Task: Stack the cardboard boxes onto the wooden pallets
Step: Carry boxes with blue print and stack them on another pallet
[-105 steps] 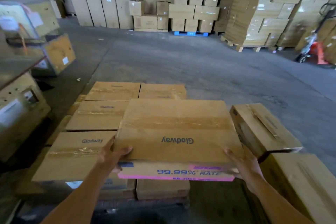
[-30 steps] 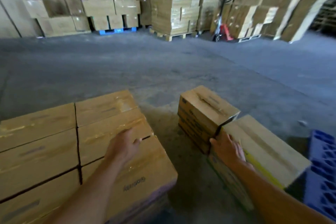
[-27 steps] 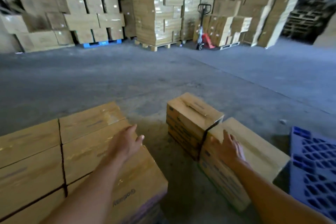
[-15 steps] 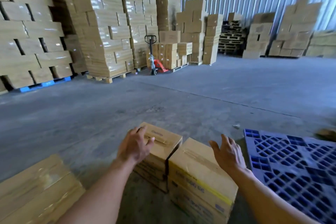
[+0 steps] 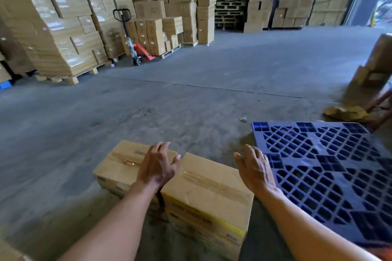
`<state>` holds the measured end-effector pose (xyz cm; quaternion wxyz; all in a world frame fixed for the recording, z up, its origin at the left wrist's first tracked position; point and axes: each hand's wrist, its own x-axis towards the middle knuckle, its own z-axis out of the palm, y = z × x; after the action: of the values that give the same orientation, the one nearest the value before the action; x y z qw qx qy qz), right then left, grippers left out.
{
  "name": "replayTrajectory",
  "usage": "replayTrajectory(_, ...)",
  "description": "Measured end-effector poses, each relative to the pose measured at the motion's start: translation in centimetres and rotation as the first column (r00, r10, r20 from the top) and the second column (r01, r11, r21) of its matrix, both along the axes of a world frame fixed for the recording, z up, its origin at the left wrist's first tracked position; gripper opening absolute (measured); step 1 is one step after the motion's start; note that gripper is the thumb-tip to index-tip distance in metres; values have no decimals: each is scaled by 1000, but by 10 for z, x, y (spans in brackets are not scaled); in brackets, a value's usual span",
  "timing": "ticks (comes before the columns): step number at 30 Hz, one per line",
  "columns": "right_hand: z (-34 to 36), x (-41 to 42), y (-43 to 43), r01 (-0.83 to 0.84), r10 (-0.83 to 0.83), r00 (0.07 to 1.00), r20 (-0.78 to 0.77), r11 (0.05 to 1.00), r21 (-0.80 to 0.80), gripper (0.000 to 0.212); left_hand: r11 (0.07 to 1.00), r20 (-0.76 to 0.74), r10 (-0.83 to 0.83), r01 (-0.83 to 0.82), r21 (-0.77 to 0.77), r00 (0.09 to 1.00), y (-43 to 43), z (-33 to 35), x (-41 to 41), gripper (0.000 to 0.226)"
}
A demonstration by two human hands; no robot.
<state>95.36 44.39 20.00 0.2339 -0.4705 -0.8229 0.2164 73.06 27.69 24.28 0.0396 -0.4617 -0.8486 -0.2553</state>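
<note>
Cardboard was still down on the concrete: two taped boxes side by side, the near box (image 5: pixel 206 193) and the far box (image 5: pixel 123 165), so I'd say neither was stacked yet. Left hand (image 5: pixel 158 167) and right hand (image 5: pixel 253 168) were both spread, flanking the near box and gripping nothing. Blue plastic pallet (image 5: pixel 331 171) sat bare just right; no wooden pallet close by.

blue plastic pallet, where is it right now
In the head view the blue plastic pallet lies flat on the concrete floor at lower right, just right of the right hand and the nearer cardboard box.
</note>
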Motion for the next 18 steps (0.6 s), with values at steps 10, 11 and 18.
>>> replayTrajectory(10,-122,-47,44,344,-304,933,195,912,-223,61,963,151,-183,208,-171,971,113,-139,-98,41)
replayTrajectory(11,-139,-52,44,391,-338,914,225,881,-265,61,954,180,-186,221,-201,966,122,-158,-108,43)
replayTrajectory(18,-250,-62,16,586,-383,798,465,672,-452,68,863,333,-121,265,-431,935,134,-285,-152,64)
